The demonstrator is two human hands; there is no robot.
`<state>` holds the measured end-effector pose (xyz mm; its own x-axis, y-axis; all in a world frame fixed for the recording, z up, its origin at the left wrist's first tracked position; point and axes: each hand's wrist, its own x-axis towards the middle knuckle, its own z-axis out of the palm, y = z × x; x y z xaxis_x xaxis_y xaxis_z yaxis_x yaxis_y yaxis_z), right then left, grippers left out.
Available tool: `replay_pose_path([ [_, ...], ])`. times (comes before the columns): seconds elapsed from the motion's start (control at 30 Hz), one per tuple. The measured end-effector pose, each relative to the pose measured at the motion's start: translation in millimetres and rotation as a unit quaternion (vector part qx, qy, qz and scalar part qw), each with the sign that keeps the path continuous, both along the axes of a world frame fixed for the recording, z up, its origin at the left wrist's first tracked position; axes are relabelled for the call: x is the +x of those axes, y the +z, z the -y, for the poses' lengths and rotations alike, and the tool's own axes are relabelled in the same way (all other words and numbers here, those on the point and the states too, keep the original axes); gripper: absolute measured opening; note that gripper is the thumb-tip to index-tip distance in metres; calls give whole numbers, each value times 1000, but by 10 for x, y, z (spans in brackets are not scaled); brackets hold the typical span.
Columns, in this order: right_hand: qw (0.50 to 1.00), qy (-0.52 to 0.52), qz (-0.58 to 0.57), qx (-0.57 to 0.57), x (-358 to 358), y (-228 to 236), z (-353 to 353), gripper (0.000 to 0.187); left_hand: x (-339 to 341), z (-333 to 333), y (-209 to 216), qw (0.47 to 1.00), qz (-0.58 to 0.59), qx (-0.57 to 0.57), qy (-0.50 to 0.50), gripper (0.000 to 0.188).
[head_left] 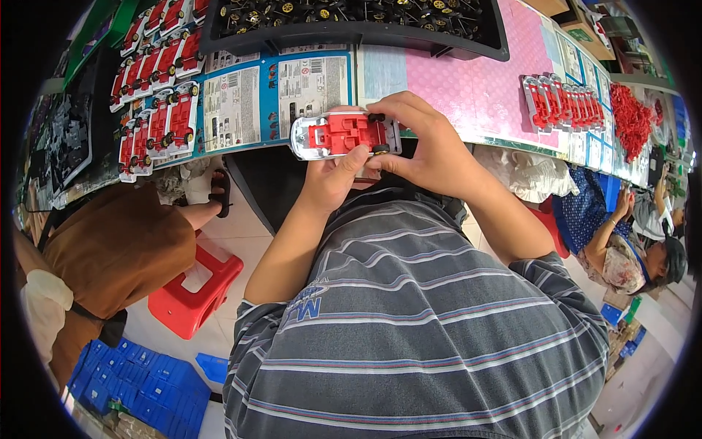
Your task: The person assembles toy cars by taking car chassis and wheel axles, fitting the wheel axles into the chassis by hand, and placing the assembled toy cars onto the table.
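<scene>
Over the table's near edge, my left hand (330,179) is closed around a toy car (340,135) with its underside up. The car has a white-grey body and a red plastic base. A wheel axle (379,148) with small black wheels lies across the car's right end. My right hand (431,150) pinches it there, forefinger at the upper wheel and thumb at the lower one. Whether the axle is fully seated I cannot tell. Beyond my hands stands a black tray (351,38) full of wheel axles (322,13), many with yellow hubs.
Wheeled toy cars (180,117) lie upturned in rows at left. A row of similar cars (559,106) is at right, beside a heap of small red parts (630,121). Printed cards (232,106) cover part of the table. A red stool (194,296) and people are on both sides.
</scene>
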<state>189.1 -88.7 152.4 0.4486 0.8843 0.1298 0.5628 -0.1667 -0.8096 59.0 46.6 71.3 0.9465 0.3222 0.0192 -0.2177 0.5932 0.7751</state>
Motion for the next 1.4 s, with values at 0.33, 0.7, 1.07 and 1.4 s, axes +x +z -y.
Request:
replay_pose_path([
  [0.33,999,2,26,18,0,56,12,62,15,-26,27,999,38,35,15,54],
  [0.7,999,3,4,35,38,21,58,60,21,27,126,1000,12,14,8,49],
  [1.07,999,0,13,29,-1,-11,59,61,32,136,97,995,-40,42,76,42],
  [1.4,982,-102,-132,87,261,-179,352,57,-16,58,39,997,-52,-33,35,44],
])
